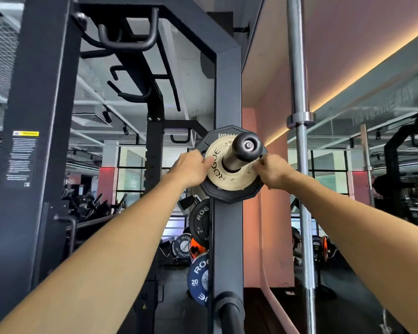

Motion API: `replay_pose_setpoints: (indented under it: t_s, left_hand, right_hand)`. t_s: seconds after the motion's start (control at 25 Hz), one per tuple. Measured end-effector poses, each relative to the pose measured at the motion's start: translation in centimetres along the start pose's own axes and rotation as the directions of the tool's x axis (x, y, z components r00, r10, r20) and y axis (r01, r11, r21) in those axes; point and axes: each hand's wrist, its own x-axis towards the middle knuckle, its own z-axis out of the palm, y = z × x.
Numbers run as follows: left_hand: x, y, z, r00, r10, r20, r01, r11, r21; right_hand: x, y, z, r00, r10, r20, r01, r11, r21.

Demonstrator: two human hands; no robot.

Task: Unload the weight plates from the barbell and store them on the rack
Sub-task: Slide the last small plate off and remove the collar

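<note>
Plate [223, 171], tan, on peg [241, 153] of rack [228, 92], against black plate [229, 195] behind. Left hand [191, 169] and right hand [273, 173] pinch its opposite rims. Risk: fingers trapped between plates if pushed home; uneven push could cock plate, jam it on peg.

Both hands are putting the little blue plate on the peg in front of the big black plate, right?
Not quite. The little plate is tan, not blue, as the head view shows. The left hand and the right hand do hold it by its edges on the peg, in front of the big black plate.
</note>
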Motion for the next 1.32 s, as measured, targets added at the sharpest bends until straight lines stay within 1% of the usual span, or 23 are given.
replay_pose_setpoints:
  t_s: [0.08, 0.16, 0.2, 0.28, 0.32, 0.36, 0.48, 0.6, 0.76, 0.92, 1.12, 1.32]
  left_hand:
    - [0.5, 0.4, 0.2, 0.999, -0.037, -0.030, 0.036, 0.999, -0.024]
    - [0.5, 0.8, 0.0, 0.999, -0.047, 0.010, 0.048, 0.996, -0.081]
    - [0.4, 0.8, -0.2, 0.998, -0.045, 0.046, 0.052, 0.986, -0.156]
    - [-0.3, 1.3, -0.9, 0.992, -0.055, 0.116, 0.094, 0.927, -0.363]
    - [-0.6, 1.5, -1.3, 0.990, -0.062, 0.125, 0.111, 0.896, -0.430]
    - [-0.9, 1.7, -1.6, 0.991, -0.065, 0.119, 0.113, 0.883, -0.455]
    - [-2.8, 2.9, -3.3, 0.993, -0.070, 0.097, 0.106, 0.885, -0.453]
    - [-5.6, 4.7, -5.9, 0.992, -0.065, 0.110, 0.110, 0.877, -0.468]
    - [-9.9, 7.0, -9.4, 0.994, -0.059, 0.090, 0.092, 0.896, -0.435]
    - [-15.6, 8.6, -12.6, 0.995, -0.074, 0.062, 0.092, 0.919, -0.383]
    - [-20.7, 8.0, -17.1, 0.987, -0.150, 0.060, 0.162, 0.941, -0.297]
    - [-25.0, 5.5, -23.7, 0.975, -0.222, -0.011, 0.215, 0.954, -0.211]
  right_hand:
    - [0.5, 0.1, 0.5, 1.000, 0.019, -0.022, -0.016, 0.990, 0.142]
    - [0.6, 0.4, 0.4, 0.999, 0.041, 0.002, -0.040, 0.967, 0.251]
    - [0.4, 0.6, 0.3, 0.999, 0.042, 0.030, -0.049, 0.953, 0.300]
    - [-0.3, 1.0, -0.4, 0.997, 0.030, 0.077, -0.058, 0.916, 0.398]
    - [-0.7, 1.0, -0.8, 0.995, 0.018, 0.099, -0.060, 0.896, 0.441]
    - [-1.2, 1.1, -1.3, 0.993, 0.004, 0.119, -0.060, 0.878, 0.475]
    - [-3.5, 0.4, -3.1, 0.991, -0.033, 0.132, -0.041, 0.850, 0.525]
    - [-6.5, -0.6, -5.7, 0.990, -0.059, 0.132, -0.024, 0.830, 0.558]
    - [-10.8, -2.3, -8.8, 0.988, -0.076, 0.135, -0.015, 0.821, 0.571]
    - [-16.0, -4.3, -11.2, 0.978, -0.121, 0.169, 0.001, 0.815, 0.580]
    - [-20.2, -7.7, -11.3, 0.964, -0.169, 0.208, -0.003, 0.770, 0.638]
    - [-21.8, -13.9, -9.6, 0.932, -0.267, 0.243, 0.012, 0.695, 0.719]
